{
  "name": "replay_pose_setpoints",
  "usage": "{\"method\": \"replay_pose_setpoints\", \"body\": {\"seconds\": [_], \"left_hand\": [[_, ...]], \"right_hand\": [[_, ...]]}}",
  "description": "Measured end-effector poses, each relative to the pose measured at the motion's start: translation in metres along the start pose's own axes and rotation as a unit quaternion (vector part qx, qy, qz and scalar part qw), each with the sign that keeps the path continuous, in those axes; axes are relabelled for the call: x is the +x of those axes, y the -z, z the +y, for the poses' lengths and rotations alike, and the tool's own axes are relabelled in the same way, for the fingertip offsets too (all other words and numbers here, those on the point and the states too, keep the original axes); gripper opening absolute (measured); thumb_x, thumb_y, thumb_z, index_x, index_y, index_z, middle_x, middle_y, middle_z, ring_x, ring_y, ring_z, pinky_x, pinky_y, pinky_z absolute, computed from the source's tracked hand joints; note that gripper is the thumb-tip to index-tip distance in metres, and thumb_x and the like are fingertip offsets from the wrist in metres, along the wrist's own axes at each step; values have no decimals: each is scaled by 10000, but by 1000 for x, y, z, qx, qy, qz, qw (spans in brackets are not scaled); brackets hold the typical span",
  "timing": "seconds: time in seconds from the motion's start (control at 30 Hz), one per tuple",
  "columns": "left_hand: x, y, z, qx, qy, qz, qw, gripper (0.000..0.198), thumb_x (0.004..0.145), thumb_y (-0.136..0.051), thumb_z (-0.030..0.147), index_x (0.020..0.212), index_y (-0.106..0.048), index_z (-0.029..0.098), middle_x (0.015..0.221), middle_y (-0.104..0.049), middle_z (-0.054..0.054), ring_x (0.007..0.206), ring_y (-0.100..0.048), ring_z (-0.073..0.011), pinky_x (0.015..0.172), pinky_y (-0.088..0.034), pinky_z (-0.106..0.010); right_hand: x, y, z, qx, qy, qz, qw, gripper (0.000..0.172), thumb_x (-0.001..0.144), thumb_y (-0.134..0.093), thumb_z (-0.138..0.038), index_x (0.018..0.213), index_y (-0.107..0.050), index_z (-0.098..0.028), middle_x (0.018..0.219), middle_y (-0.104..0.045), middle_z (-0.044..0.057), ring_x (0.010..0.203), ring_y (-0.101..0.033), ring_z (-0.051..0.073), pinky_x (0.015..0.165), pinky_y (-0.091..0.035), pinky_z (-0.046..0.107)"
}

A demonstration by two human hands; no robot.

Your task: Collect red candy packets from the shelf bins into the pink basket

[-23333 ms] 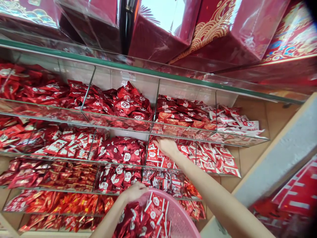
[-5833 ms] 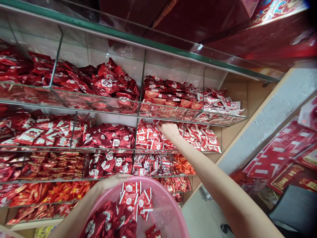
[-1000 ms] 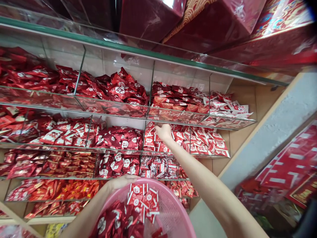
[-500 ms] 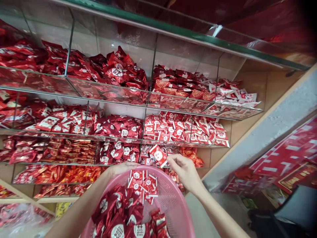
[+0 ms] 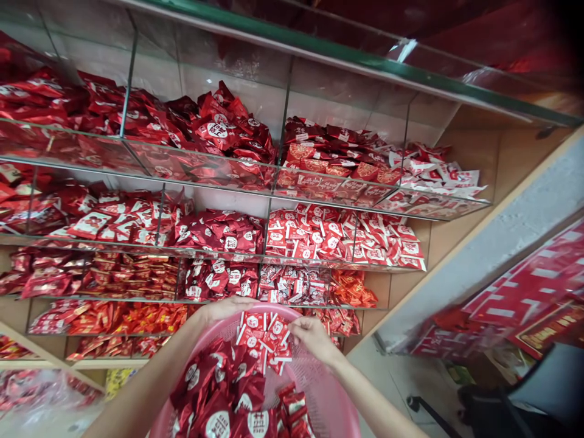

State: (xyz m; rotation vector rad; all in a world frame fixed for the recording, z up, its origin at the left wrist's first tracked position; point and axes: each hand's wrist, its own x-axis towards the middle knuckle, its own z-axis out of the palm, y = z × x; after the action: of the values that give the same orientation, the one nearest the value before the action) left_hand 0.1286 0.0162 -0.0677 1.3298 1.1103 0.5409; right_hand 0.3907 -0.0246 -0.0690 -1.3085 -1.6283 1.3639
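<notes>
While the glass shelves point(image 5: 219, 190) carry rows of red packets behind everything, a yellow package point(image 5: 117, 380) is seen low at the left. Next comes the left hand point(image 5: 224, 309), which lies on the far rim of a pink basket point(image 5: 326, 386), its fingers stretched along; how firmly it grips, I cannot tell. Inside the basket, big dark red packets point(image 5: 216, 377) fill the left side, and small red-and-white packets point(image 5: 252, 338) lie near the far rim. There the right hand point(image 5: 313, 336) pinches one small packet point(image 5: 278, 326) at its right edge, with fingertips brought together. Farther right are orange packets point(image 5: 351, 289) on a shelf, then a grey wall point(image 5: 515, 231).
</notes>
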Motion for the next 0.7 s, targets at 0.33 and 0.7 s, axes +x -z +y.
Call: {"method": "replay_pose_setpoints", "body": {"seconds": [0.33, 0.7], "left_hand": [[1, 2, 2, 36, -14, -22, 999, 605, 666, -631, 540, 1156, -594, 185, 1264, -536, -58, 1183, -469, -240, 1032, -317, -310], [-6, -2, 12, 66, 5, -5, 998, 557, 722, -593, 515, 1179, -576, 198, 1274, -528, -50, 1206, -445, -228, 1038, -293, -297]], "right_hand": [[12, 16, -7, 13, -103, -115, 988, 311, 660, -616, -411, 504, -504, -167, 415, -472, -70, 321, -285, 29, 360, -192, 187], [24, 3, 10, -92, -26, -27, 995, 332, 788, -486, -404, 552, -512, -172, 454, -501, -32, 392, -410, 79, 449, -318, 213]]}}
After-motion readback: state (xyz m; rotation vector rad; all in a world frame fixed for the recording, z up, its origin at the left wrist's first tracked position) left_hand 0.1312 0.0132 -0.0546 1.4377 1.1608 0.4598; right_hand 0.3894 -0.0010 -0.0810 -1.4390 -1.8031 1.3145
